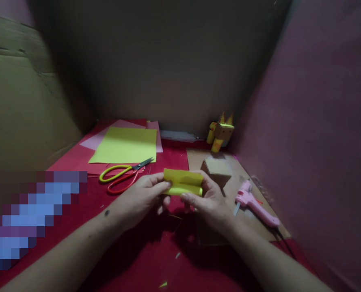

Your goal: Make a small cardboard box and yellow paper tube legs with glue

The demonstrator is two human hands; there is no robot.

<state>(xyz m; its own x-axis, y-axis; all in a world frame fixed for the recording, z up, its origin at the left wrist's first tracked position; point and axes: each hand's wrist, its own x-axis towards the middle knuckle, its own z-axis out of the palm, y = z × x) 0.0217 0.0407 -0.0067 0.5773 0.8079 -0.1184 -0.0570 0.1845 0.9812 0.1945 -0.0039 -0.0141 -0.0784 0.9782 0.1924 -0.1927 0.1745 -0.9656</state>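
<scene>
Between both hands is a small piece of yellow paper point(182, 182), its lower edge curled into a roll. My left hand point(146, 192) grips its left end, with the thumb on the front and fingers behind. My right hand point(209, 198) is closed on the right end, thumb along the rolled edge. Scissors point(134, 167) with one yellow and one red handle loop lie with blades apart, just beyond my left hand. A small cardboard box point(216, 171) stands close behind my right hand.
A pink glue gun point(253, 202) with a cord rests on a cardboard sheet point(195, 158) at right. Yellow paper point(127, 144) tops pink and red sheets at back left. A horned cardboard figure point(221, 132) stands at back right. Paper scraps dot the red cloth point(150, 259). Walls enclose the sides.
</scene>
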